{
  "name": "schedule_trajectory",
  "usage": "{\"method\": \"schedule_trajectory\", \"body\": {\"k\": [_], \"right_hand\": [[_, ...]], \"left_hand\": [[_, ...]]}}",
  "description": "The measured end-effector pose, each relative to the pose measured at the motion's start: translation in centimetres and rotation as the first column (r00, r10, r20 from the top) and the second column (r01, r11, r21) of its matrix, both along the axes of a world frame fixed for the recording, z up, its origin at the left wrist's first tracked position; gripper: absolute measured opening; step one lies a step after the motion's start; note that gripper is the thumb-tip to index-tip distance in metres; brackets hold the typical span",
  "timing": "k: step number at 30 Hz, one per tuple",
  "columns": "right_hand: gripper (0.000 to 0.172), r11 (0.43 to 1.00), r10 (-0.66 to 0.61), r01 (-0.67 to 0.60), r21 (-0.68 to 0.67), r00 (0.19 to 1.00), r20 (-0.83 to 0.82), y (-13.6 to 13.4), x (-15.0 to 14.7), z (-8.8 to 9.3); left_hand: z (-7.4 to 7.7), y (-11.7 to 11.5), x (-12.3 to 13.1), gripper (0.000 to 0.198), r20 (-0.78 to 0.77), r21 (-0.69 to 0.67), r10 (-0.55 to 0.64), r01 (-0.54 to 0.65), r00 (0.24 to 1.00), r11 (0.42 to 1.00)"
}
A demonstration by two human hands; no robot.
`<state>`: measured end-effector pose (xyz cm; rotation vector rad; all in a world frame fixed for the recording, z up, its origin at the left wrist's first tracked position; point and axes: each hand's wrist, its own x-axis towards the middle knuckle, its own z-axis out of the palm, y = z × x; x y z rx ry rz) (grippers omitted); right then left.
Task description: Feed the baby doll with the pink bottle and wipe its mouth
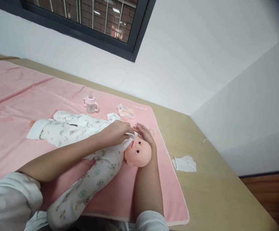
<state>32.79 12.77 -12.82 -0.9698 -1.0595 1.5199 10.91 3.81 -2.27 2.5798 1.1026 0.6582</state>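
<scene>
A baby doll in white patterned clothes lies on its back on a pink blanket, its bald head toward the right. My left hand is closed on a white cloth beside the doll's mouth and chin. Around the far side of the doll's head rests my right hand, its fingers stretched out and slightly curved, the forearm passing along the crown. Part of the doll's face is hidden by the cloth.
Behind the doll stand a pink-handled baby bottle and a small clear packet. A crumpled white tissue lies on the wooden table at the right. A wall and a barred window rise behind.
</scene>
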Motion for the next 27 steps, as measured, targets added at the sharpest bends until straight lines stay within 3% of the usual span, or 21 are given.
{"method": "schedule_trajectory", "body": {"k": [10, 16, 27], "right_hand": [[0.033, 0.999, 0.035, -0.035, -0.032, 0.999, 0.018, 0.7, 0.5, -0.5], [0.034, 1.0, 0.026, -0.026, -0.015, 1.0, 0.009, 0.6, 0.4, -0.5], [0.039, 1.0, -0.01, 0.01, -0.026, 1.0, 0.013, -0.1, 0.0, 0.2]], "left_hand": [[0.2, -0.8, 0.6, 0.02, -0.01, -0.064, -0.052, 0.051, 0.999, 0.997], [-0.1, -0.6, 0.6, 0.02, -0.024, -0.029, -0.042, 0.041, 0.999, 0.999], [0.0, 0.0, -0.5, 0.021, 0.038, -0.047, -0.028, 0.03, 0.999, 0.998]]}}
